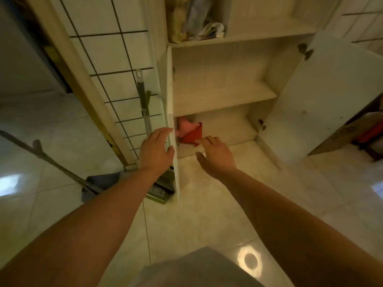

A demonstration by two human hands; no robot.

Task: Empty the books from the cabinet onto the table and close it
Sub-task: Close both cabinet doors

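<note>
A pale wooden cabinet [223, 94] stands open in front of me, with both doors swung out. Its middle shelves are bare. On the bottom shelf, at the left, lie a red book [191, 134] and a pink one [183, 125] leaning behind it. My left hand [155, 150] rests with straight fingers on the edge of the left door [173, 141]. My right hand [215, 155] reaches into the bottom shelf, fingers extended, its fingertips touching the red book's lower corner. The right door [323, 96] stands wide open.
The top shelf holds papers and bags [196, 19]. A broom and dustpan [145, 121] lean against the tiled wall left of the cabinet, and a mop handle [51, 160] crosses the floor. A box with red items [362, 133] sits at the right.
</note>
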